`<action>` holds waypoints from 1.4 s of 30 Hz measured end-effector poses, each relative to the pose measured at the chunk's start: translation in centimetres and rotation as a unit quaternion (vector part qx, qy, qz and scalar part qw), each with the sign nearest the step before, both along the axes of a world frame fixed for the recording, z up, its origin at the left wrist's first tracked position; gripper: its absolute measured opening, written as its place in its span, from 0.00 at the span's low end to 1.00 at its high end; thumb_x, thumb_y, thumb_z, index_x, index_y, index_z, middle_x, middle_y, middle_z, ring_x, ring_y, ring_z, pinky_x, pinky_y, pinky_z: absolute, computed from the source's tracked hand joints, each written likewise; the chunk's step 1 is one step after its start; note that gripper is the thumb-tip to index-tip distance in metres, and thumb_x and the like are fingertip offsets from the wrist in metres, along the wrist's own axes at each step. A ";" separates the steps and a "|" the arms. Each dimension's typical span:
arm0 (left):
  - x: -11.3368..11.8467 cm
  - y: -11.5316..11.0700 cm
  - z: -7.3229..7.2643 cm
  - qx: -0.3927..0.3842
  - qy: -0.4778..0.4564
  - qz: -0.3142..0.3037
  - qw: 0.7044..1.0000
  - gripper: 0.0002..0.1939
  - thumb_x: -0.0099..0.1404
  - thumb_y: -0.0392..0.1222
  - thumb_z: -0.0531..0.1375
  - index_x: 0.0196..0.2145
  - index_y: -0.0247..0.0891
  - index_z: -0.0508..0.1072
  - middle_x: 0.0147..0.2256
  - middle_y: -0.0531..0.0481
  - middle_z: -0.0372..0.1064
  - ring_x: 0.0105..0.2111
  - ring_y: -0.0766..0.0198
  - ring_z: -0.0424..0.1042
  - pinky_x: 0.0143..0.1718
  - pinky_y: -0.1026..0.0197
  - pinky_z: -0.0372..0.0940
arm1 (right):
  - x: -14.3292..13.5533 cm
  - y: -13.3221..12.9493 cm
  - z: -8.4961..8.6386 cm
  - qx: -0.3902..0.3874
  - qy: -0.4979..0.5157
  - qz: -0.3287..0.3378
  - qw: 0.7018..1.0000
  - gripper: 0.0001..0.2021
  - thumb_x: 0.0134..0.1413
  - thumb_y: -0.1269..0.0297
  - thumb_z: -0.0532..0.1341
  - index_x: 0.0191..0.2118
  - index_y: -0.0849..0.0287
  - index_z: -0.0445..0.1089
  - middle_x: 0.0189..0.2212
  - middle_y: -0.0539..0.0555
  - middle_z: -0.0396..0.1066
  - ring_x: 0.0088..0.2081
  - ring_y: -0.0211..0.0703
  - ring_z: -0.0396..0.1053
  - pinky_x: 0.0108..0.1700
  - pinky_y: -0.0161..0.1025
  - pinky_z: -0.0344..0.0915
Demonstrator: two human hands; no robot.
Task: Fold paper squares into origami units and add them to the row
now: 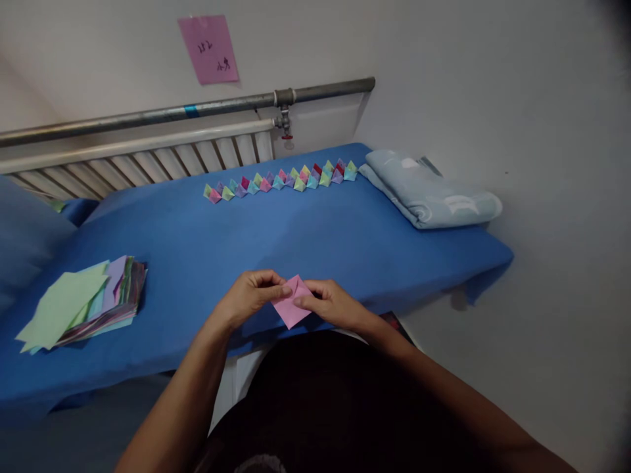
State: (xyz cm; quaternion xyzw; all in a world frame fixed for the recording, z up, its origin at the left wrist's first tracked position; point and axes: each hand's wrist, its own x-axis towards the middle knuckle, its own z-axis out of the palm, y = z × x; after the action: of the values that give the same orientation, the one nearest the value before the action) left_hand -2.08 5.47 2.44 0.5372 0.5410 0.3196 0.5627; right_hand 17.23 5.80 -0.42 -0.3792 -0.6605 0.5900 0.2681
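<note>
A pink folded paper square (291,313) is held between my two hands near the front edge of the blue-covered table, turned with one corner toward me. My left hand (255,293) pinches its left side, thumb on top. On the opposite side my right hand (329,302) grips it, the thumb pressed on its face. A flap edge shows near the top corner; the fingers under the paper are hidden. Farther back, two staggered rows of small folded paper pieces (279,181) in several colours run across the table.
At left lies a stack of coloured paper sheets (73,302), pale green on top. A folded light-blue blanket (428,187) rests at the right end of the blue cloth (197,243). Behind stand a radiator (182,157) and a metal pipe (142,118); a pink note (210,49) hangs above.
</note>
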 end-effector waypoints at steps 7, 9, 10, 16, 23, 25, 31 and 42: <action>0.0 0.2 0.0 -0.006 0.003 -0.009 1.000 0.08 0.49 0.45 0.68 0.22 0.39 0.76 0.21 0.54 0.66 0.22 0.69 0.60 0.27 0.64 0.54 | 0.2 0.1 -0.3 0.011 0.002 0.017 1.000 0.08 0.53 0.60 0.58 0.29 0.59 0.67 0.24 0.47 0.58 0.26 0.34 0.53 0.30 0.35 0.50; -0.1 0.3 -0.1 -0.005 -0.003 -0.015 1.000 0.09 0.49 0.45 0.68 0.22 0.38 0.76 0.21 0.54 0.67 0.23 0.69 0.61 0.28 0.64 0.55 | 0.2 0.2 -0.2 0.011 0.003 0.016 1.000 0.09 0.53 0.59 0.58 0.29 0.59 0.66 0.24 0.47 0.58 0.26 0.34 0.53 0.30 0.35 0.50; -0.1 0.3 -0.2 -0.006 -0.004 -0.015 1.000 0.09 0.49 0.45 0.68 0.22 0.38 0.76 0.22 0.54 0.67 0.23 0.69 0.61 0.28 0.64 0.55 | 0.2 0.2 -0.2 0.011 0.002 0.015 1.000 0.09 0.53 0.59 0.58 0.28 0.59 0.66 0.23 0.47 0.58 0.26 0.34 0.53 0.29 0.35 0.50; -0.2 0.4 -0.2 -0.029 -0.007 -0.001 1.000 0.12 0.47 0.47 0.69 0.23 0.36 0.75 0.22 0.56 0.66 0.23 0.70 0.60 0.28 0.64 0.53 | 0.2 0.3 -0.4 0.019 -0.001 0.017 1.000 0.12 0.53 0.56 0.59 0.30 0.60 0.67 0.24 0.46 0.57 0.27 0.34 0.53 0.30 0.34 0.51; -0.2 0.6 -0.6 -0.017 -0.021 0.009 1.000 0.11 0.47 0.45 0.69 0.23 0.36 0.75 0.22 0.57 0.66 0.24 0.71 0.60 0.29 0.64 0.54 | 0.0 0.4 -0.9 0.030 -0.005 -0.013 0.999 0.11 0.53 0.56 0.59 0.29 0.58 0.64 0.25 0.47 0.58 0.28 0.35 0.54 0.31 0.34 0.53; -0.2 0.7 -0.9 -0.017 -0.027 0.004 0.999 0.11 0.47 0.45 0.69 0.23 0.36 0.75 0.22 0.57 0.66 0.24 0.71 0.61 0.29 0.64 0.55 | -0.2 0.3 -0.8 0.028 -0.002 -0.021 0.999 0.11 0.53 0.57 0.59 0.27 0.58 0.63 0.24 0.46 0.56 0.27 0.34 0.53 0.31 0.34 0.52; 0.0 0.7 -1.5 -0.010 -0.063 0.001 0.998 0.10 0.48 0.42 0.70 0.26 0.36 0.74 0.24 0.57 0.67 0.25 0.72 0.63 0.29 0.65 0.57 | -0.5 0.1 -0.9 0.012 0.003 -0.051 0.999 0.10 0.52 0.59 0.59 0.25 0.58 0.62 0.23 0.45 0.54 0.26 0.34 0.52 0.29 0.34 0.50; -1.1 0.4 -0.6 -0.058 -0.074 -0.032 0.995 0.15 0.53 0.50 0.67 0.33 0.36 0.76 0.31 0.51 0.72 0.31 0.67 0.69 0.36 0.62 0.64 | -0.3 0.4 -1.1 0.020 0.031 -0.068 0.997 0.09 0.51 0.59 0.58 0.30 0.59 0.68 0.25 0.48 0.63 0.29 0.36 0.58 0.33 0.35 0.55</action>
State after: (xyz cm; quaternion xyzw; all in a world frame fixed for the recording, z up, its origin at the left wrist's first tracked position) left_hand -3.15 5.84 1.88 0.4956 0.4980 0.3088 0.6411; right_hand 16.92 6.15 -1.53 -0.3999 -0.6359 0.5686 0.3353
